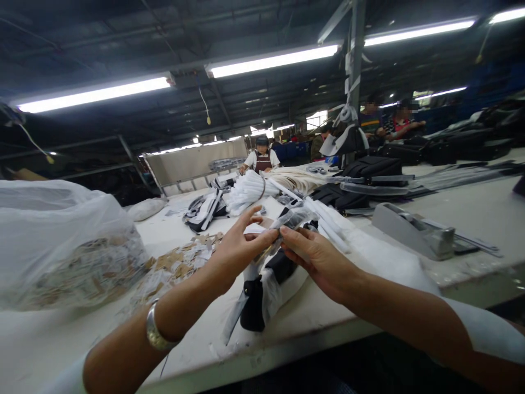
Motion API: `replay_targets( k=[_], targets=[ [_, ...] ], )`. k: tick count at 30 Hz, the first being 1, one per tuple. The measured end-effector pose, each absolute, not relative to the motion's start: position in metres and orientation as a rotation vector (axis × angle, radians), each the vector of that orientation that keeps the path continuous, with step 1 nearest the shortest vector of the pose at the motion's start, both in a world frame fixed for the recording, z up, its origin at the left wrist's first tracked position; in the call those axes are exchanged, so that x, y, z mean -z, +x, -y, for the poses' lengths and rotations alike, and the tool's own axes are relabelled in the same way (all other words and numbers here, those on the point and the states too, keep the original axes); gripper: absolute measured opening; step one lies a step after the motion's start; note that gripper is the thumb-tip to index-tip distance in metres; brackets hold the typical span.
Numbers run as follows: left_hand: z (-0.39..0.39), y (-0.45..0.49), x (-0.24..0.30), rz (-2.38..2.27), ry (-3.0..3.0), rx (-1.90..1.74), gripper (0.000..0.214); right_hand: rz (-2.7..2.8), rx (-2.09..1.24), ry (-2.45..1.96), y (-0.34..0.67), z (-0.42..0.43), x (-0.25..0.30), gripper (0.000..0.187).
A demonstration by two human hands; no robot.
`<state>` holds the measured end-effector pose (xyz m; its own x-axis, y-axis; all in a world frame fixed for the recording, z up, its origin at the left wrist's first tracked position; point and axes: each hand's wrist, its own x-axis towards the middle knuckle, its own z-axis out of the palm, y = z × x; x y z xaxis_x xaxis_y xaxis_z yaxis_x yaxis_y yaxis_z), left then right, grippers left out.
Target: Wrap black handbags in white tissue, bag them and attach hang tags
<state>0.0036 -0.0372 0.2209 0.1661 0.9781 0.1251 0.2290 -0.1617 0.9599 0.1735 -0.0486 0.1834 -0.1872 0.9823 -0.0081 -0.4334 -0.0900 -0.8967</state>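
Observation:
In the middle of the view, my left hand (235, 249) and my right hand (318, 254) meet over a black bag (253, 306) with clear plastic wrap (289, 218) on its strap. The two thumb tips nearly touch. My left thumb presses the plastic against fingers mostly hidden behind it, while the index finger sticks out. My right thumb and fingers pinch the same wrap from the other side. The bag lies on the white table (303, 320), close to its front edge, with white padding showing along its side. A wrapped strap end hangs toward me.
A big translucent sack (69, 246) of scraps stands left, beside loose paper bits (180, 260). Right is a grey tape dispenser (414, 230). Beyond lie white strip bundles (246, 191) and black bags (369, 172). A person (262, 156) is at the far side; others are back right.

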Motion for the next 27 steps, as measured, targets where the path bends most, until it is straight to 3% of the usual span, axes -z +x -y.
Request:
replay_targets(
  k=[2,4,12,18,23,27],
  targets=[
    [0.036,0.005,-0.216,-1.191,1.41,-1.096,0.107,0.958,-1.545,-0.805,0.174,0.049,-0.181,0.037],
    [0.035,0.008,-0.212,-1.113,1.304,-1.1,0.114,0.975,-1.534,-0.812,0.176,0.048,-0.179,0.038],
    [0.04,0.02,-0.209,-0.853,1.445,-1.167,0.04,0.992,-1.655,-0.697,0.199,0.049,-0.181,0.03],
    [0.042,0.02,-0.21,-0.914,1.445,-1.219,0.038,0.908,-1.693,-0.479,0.204,0.052,-0.167,0.021],
    [0.046,0.026,-0.21,-0.926,1.506,-1.247,0.031,0.941,-1.529,-0.515,0.186,0.057,-0.164,0.032],
    [0.051,0.031,-0.208,-0.955,1.6,-1.253,0.028,0.864,-1.458,-0.56,0.174,0.057,-0.165,0.03]
  ],
)
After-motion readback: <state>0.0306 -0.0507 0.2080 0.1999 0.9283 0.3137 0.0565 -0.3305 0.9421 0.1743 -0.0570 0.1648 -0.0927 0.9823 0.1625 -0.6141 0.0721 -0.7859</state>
